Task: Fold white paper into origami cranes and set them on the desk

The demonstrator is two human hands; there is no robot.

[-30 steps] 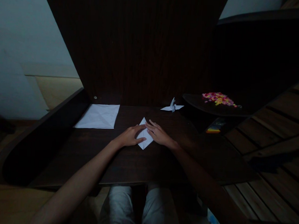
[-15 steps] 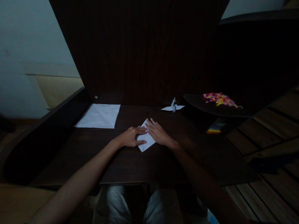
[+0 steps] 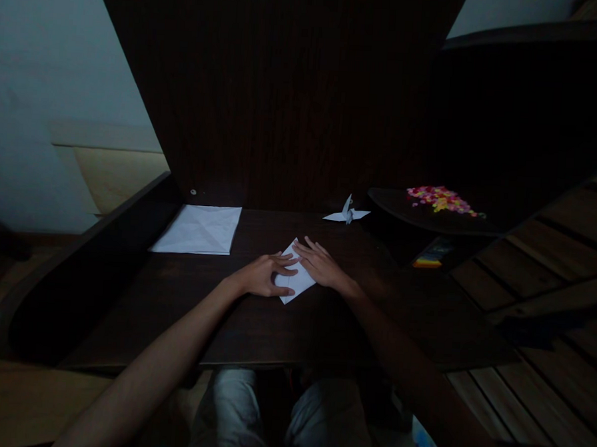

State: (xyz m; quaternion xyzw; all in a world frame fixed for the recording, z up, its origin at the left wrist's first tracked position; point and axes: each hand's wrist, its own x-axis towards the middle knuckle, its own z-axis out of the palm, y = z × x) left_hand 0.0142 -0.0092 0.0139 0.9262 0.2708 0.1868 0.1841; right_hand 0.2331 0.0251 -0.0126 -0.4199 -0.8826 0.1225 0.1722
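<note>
While both forearms slant inward over the near edge of the dark wooden desk (image 3: 272, 339), the two bare hands meet at a folded white paper (image 3: 301, 281), which lies flat beneath their fingers with one corner pointing toward the person. The left hand (image 3: 262, 275) is half spread, palm down, its thumb parted from the fingers and both laid across the paper's left side. The right hand (image 3: 322, 265) is flatter, fingers extended toward the paper's far corner and pressing on its upper right; neither hand is closed around anything.

Beyond the left hand and to its left lie creased white paper sheets (image 3: 198, 229). A white origami crane (image 3: 349, 216) sits beyond the right hand, slightly to its right. Farther right of that hand, a rounded shelf (image 3: 419, 220) bears a heap of small pink, red and yellow pieces (image 3: 442, 199). Below it is a yellow-and-orange item (image 3: 427, 263); any lettering there is too small and dark to read.
</note>
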